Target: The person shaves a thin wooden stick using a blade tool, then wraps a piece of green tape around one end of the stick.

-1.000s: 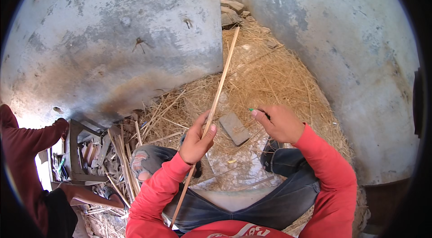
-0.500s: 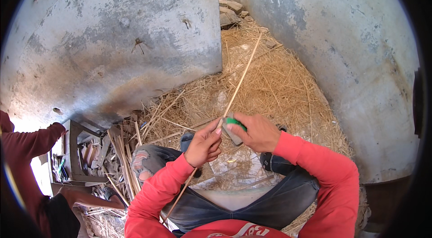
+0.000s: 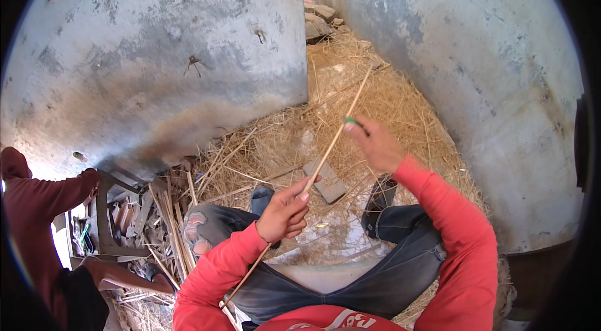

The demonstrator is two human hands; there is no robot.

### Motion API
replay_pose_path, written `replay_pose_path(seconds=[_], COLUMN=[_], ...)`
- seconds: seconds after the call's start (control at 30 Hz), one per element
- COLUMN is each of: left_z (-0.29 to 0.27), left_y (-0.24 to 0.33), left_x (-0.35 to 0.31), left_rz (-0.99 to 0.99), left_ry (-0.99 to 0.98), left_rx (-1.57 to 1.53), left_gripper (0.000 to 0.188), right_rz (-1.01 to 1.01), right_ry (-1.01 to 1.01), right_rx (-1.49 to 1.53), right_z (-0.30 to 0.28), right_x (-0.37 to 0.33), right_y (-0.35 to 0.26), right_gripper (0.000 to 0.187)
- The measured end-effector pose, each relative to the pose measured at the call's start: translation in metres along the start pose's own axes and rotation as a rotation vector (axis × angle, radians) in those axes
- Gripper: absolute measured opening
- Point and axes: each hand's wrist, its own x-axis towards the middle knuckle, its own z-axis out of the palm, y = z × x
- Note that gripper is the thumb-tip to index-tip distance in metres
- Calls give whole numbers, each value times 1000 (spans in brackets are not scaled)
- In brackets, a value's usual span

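A long, thin, pale wooden stick [image 3: 339, 133] slants from beside my left forearm up toward the far straw. Around its lower half my left hand [image 3: 285, 211] is closed, thumb on top. My right hand [image 3: 377, 144] is farther along the stick, closed on a small green object [image 3: 354, 121] that lies against it. Fingers hide most of this object, so its kind does not show. On the ground between my feet, just beyond the left hand, lies a flat grey block [image 3: 326, 182].
Straw and shavings [image 3: 400, 112] cover the ground. Grey walls [image 3: 156, 36] rise on both sides, with stone rubble [image 3: 320, 21] in the corner. At the left, a person in a dark red sleeve [image 3: 53, 196] reaches to a dark frame [image 3: 102, 212] beside loose wooden strips [image 3: 170, 221].
My right hand has slid away from my left hand, up along the stick, taking the green object with it. The grey block is now uncovered. The stick's far tip has shifted slightly right and nearer.
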Motion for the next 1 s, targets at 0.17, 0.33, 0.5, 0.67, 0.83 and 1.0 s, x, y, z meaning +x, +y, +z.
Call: replay_pose_path(seconds=[0.17,0.33,0.5,0.67,0.83,1.0], left_z=[7,1,-7,5,2,2], left_y=[-12,-13,-10,-2,-10,-13], left_x=[-2,0,15,21,29,18], left_rz=[-81,95,260,267,296,228], left_ry=[-12,17,136,216,215,208], left_rx=[81,189,236,303,298,295], left_gripper=[50,52,53,53,53,55], right_rz=[171,156,-26,-99,-149,-142], right_ry=[440,482,348,-140,-272,-34], right_rx=[-35,121,143,-34,-44,90], right_z=[-67,-91,-55,-16,13,-2], right_x=[36,18,-6,-33,-41,-8], right_y=[99,115,16,-40,-46,-8], right_gripper=[60,50,43,41,38,36])
